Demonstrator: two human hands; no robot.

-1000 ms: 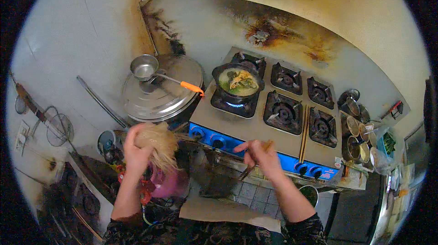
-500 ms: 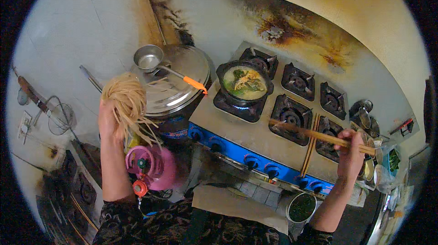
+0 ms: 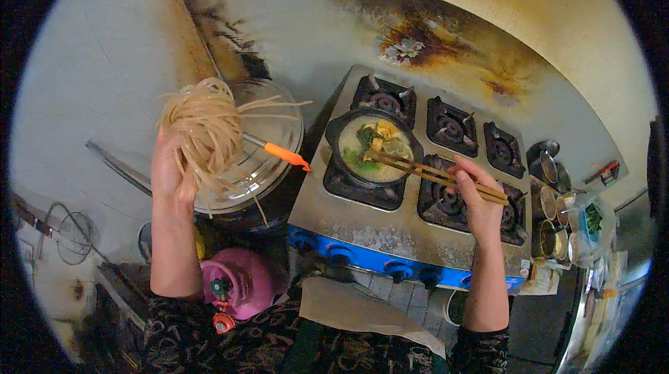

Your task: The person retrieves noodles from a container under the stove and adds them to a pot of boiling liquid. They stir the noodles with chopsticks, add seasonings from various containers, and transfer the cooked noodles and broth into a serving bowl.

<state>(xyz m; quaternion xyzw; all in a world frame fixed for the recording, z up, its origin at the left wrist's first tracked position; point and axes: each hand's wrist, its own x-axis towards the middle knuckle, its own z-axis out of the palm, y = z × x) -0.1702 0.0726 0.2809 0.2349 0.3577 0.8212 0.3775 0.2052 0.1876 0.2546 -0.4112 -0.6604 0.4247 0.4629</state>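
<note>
A bundle of pale noodles (image 3: 205, 127) lies in my left hand (image 3: 171, 172), raised over a large pot's metal lid (image 3: 268, 127); loose strands hang down and stick out to the right. My right hand (image 3: 482, 196) grips a pair of wooden chopsticks (image 3: 435, 173). Their tips reach into a black pot (image 3: 337, 138) on the front left burner, touching the food there. Pale broth, dark green leaves and yellowish pieces (image 3: 385, 130) fill this pot. Behind the noodles, the ladle with an orange handle (image 3: 287, 155) rests on the lid, its bowl hidden.
Several black burners (image 3: 451, 123) cover the steel stove, with blue-panelled knobs (image 3: 398, 271) along its front. Below stands a pink gas cylinder (image 3: 254, 280) with a red regulator (image 3: 224, 322). At the right are ladles and containers (image 3: 550, 242). A wire strainer (image 3: 75, 236) hangs at the left.
My right hand has moved left and forward, bringing the chopstick tips into the black pot. The noodles in my left hand have risen slightly and now cover the ladle's bowl. The view has shifted.
</note>
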